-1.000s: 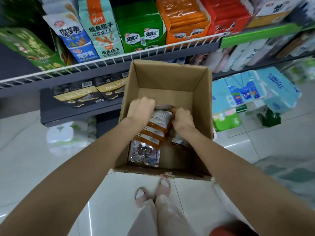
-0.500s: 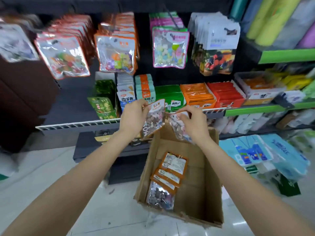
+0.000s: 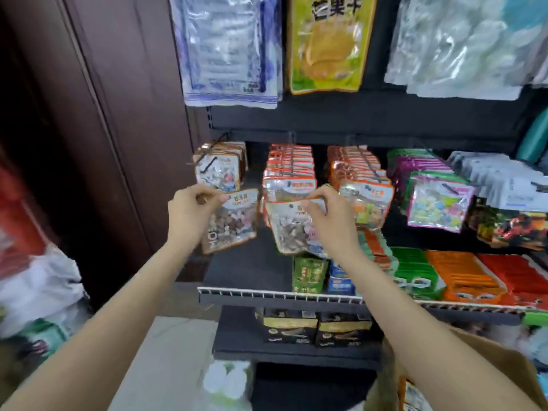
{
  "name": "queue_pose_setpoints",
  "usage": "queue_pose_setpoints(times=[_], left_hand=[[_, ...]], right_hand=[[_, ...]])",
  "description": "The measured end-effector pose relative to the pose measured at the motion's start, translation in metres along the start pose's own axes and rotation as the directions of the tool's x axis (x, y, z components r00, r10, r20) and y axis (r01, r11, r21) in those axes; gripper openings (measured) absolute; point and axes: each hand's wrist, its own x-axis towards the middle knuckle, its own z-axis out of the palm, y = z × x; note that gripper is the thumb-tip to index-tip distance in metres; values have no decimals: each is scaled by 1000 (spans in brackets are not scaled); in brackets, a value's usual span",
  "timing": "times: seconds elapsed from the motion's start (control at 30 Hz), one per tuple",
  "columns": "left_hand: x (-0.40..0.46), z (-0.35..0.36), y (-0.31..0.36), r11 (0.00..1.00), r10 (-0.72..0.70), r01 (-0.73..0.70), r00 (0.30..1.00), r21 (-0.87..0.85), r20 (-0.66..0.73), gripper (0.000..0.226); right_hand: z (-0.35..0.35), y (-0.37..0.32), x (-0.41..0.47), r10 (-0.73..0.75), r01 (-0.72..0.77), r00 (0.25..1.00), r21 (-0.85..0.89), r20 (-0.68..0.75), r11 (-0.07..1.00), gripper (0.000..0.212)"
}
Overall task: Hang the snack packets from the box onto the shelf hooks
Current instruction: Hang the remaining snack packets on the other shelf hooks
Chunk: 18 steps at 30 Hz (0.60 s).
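Note:
My left hand (image 3: 192,209) pinches the top edge of a clear snack packet (image 3: 234,223) with an orange border, holding it just below the leftmost hook's row of matching packets (image 3: 219,170). A second snack packet (image 3: 292,229) of the same kind hangs from my right hand (image 3: 326,215), which grips its top in front of the second hook's row of packets (image 3: 289,170). Both packets are tilted and off the hooks. The cardboard box (image 3: 486,360) shows only as a flap at the bottom right, behind my right forearm.
More hanging rows fill the hooks to the right (image 3: 360,170), and large bags (image 3: 326,43) hang above. A wire-fronted shelf (image 3: 281,295) below holds boxed snacks. A dark wooden panel (image 3: 98,129) stands on the left, with bagged goods (image 3: 38,280) at its foot.
Both hands lifted one packet each out of the box and raised them to the hook rows. The view swung up and left, so the box dropped to the bottom right corner.

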Motion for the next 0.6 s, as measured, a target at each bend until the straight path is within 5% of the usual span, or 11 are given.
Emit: queue_pose_setpoints(times=[0.37,0.6], left_hand=[[95,-16,-71,935,-188,189,982,-300,34,7],[117,-4,-86,919,-218,234,972,-316,85,9]], right_hand=[[94,-36,45,-31,34,999,63,-43,997,13],[109,-42,61,-8,9,1000,35,-23,999,6]])
